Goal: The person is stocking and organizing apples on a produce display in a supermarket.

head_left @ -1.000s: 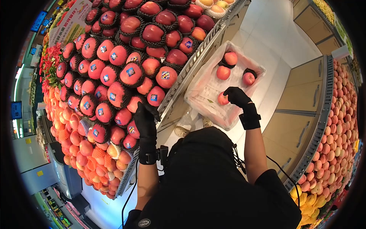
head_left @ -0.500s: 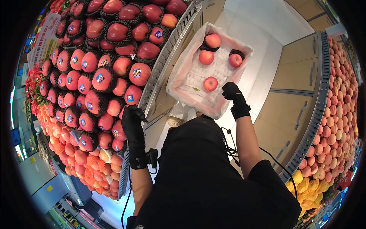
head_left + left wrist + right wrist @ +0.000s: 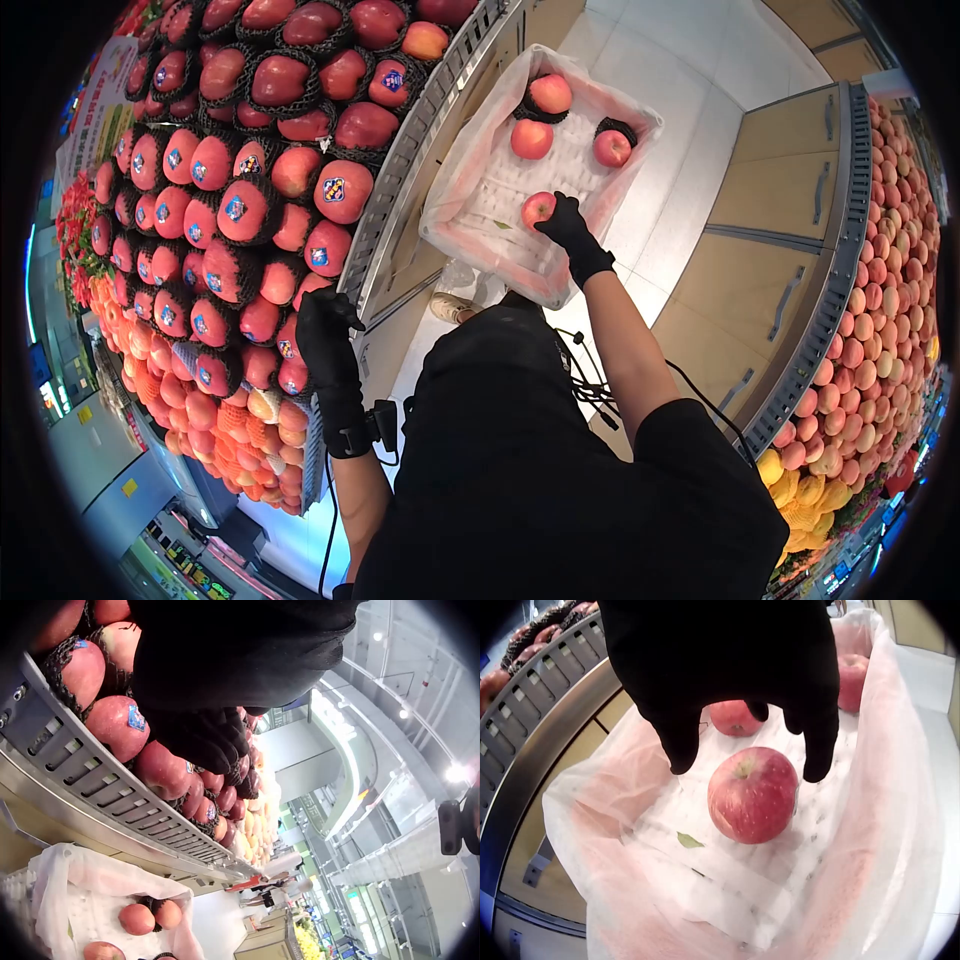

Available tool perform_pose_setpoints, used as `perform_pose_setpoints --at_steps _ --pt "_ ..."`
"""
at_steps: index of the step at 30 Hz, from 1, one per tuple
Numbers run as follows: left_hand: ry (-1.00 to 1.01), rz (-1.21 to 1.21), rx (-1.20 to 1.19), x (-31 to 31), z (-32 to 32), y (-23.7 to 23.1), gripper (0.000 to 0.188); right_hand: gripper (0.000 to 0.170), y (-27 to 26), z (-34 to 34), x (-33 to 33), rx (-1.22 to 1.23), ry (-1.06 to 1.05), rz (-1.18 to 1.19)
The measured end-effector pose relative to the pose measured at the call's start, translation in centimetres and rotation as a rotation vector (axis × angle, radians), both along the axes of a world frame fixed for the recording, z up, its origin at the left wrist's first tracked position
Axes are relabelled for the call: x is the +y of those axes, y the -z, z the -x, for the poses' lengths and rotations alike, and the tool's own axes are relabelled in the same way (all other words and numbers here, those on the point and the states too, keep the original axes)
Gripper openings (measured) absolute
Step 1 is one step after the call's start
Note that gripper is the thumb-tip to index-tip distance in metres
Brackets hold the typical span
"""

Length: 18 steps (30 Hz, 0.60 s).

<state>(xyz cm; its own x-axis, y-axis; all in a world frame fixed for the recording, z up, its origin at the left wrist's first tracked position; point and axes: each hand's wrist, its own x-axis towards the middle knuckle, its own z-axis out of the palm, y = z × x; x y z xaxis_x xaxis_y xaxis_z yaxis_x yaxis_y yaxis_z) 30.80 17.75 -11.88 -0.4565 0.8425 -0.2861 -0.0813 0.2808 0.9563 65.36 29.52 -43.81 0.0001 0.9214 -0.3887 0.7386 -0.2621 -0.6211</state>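
A red apple (image 3: 537,209) lies on the lined bottom of a crate (image 3: 632,187) covered in thin white sheeting. My gloved right hand (image 3: 572,232) is at its right side in the head view. From the right wrist, the thumb and fingers (image 3: 821,754) are spread around the far side of that apple (image 3: 753,799), with gaps visible on both sides. My gloved left hand (image 3: 328,335) is by the front edge of the stacked apples (image 3: 240,210), fingers loosely curled and holding nothing. In the left wrist view those fingers (image 3: 214,742) overlap the apples.
Three more apples sit farther back in the crate, including one (image 3: 612,148) with a black foam net. A small leaf (image 3: 689,840) lies near the apple. A slotted metal rail (image 3: 400,150) edges the display. Peaches (image 3: 850,370) fill the stand opposite. Cables (image 3: 590,385) hang beside the body.
My right hand covered part of the near apple, drew off to its right, and is now back beside it. The left hand stays near the display edge. The head view has shifted.
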Motion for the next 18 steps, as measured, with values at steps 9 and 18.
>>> perform_pose_setpoints --at_steps 9,18 --pt "-0.111 0.012 -0.038 -1.2 0.2 -0.6 0.034 0.113 1.5 2.9 0.9 -0.182 0.055 0.194" --pt "-0.084 0.016 0.099 -2.9 1.9 0.0 0.026 0.095 2.5 4.5 1.0 -0.26 0.089 0.165"
